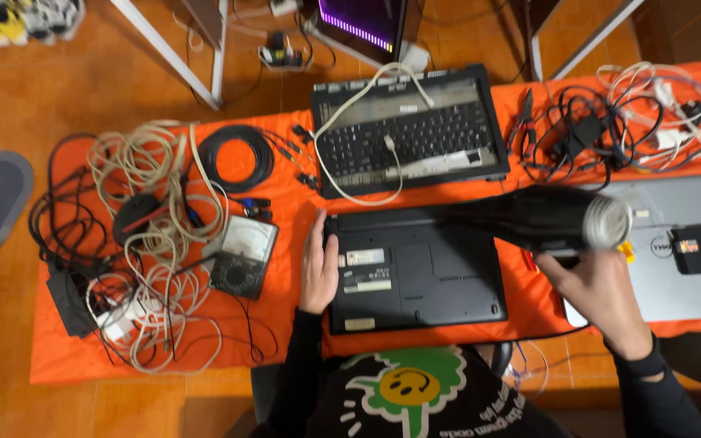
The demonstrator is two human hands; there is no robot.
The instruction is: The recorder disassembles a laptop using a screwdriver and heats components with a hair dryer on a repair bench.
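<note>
Orange cloth point(277, 341): cable tangle point(152, 235), meter point(243, 255) beside laptop point(415, 272).

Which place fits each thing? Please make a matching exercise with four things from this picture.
Things:
1. left hand
2. right hand
3. analog meter
4. black cable coil

Places:
A. grips the black blower
B. lies left of the upturned black laptop
C. rests on that laptop's left edge
D. lies left of the opened keyboard chassis

Pairs: 1-C, 2-A, 3-B, 4-D
</note>
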